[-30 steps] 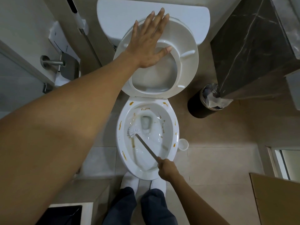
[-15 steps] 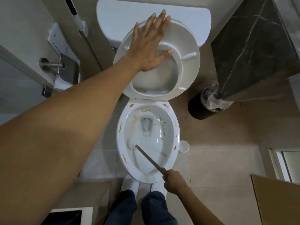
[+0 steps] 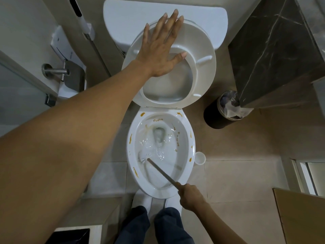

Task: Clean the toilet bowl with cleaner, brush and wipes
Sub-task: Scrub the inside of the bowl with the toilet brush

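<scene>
While the right hand [image 3: 189, 196] curls tight round the near end of the toilet brush [image 3: 159, 169], its thin, straight, brown shaft slants up and left from the fist to a white bristle head, which lies against the left inner wall of the toilet bowl [image 3: 186, 175]. A second ago that head sat higher on the wall, nearer the drain; it has since been drawn down toward the fist, and the water beyond it now looks churned. Orange-brown smears dot the glossy white oval rim on both sides of the shaft. Far beyond the fist, the left hand [image 3: 161, 51] stays flat, fingers straight and spread, pressing the raised seat [image 3: 202, 67], a smooth white plastic ring, back toward the tank [image 3: 207, 20]. Right of the fist's line stands a small white round cup [image 3: 200, 158], touching the bowl's outer edge. No writing can be read anywhere.
</scene>
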